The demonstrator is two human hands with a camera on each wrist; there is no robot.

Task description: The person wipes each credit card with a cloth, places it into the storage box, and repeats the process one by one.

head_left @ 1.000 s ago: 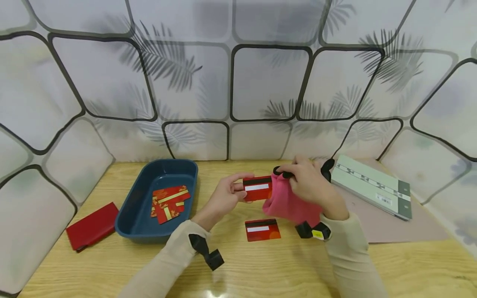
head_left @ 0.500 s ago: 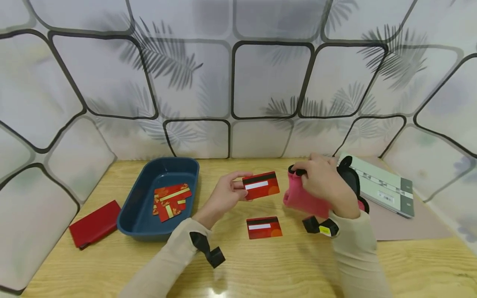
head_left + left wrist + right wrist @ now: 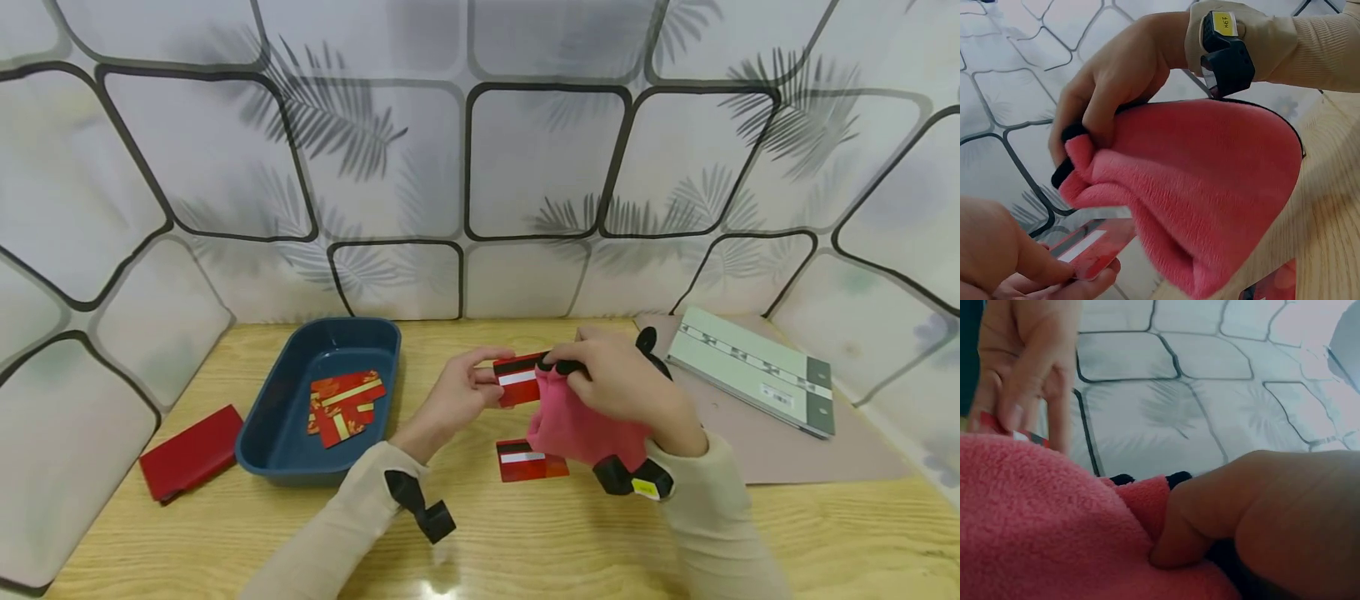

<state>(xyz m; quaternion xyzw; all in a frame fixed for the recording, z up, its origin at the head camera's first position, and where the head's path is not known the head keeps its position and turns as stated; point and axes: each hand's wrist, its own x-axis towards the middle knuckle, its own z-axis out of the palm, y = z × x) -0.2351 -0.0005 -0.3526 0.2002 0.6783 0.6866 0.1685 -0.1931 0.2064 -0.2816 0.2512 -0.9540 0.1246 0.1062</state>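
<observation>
My left hand (image 3: 456, 400) pinches a red card (image 3: 516, 382) by its left edge, between thumb and fingers. The card has a black stripe and a white strip. My right hand (image 3: 630, 387) grips a bunched pink plush cloth (image 3: 581, 429) with black edging and a black loop. In the head view the cloth covers the card's right end. The left wrist view shows the cloth (image 3: 1210, 169) folded at its gripped corner, with the held card (image 3: 1094, 250) below. A second red card (image 3: 521, 468) lies flat on the table, partly hidden under the hanging cloth.
A blue tray (image 3: 347, 358) at the left contains several red cards (image 3: 347, 402) with gold stripes. Left of it lies a dark red wallet-like case (image 3: 193, 452). At the right, a pale green book (image 3: 750, 367) rests on a pinkish sheet (image 3: 795, 454). A patterned wall stands behind.
My right hand first drew the cloth rightward off the held card, then brought it back left over the card's right end. The left hand stays nearly in place, still pinching the card.
</observation>
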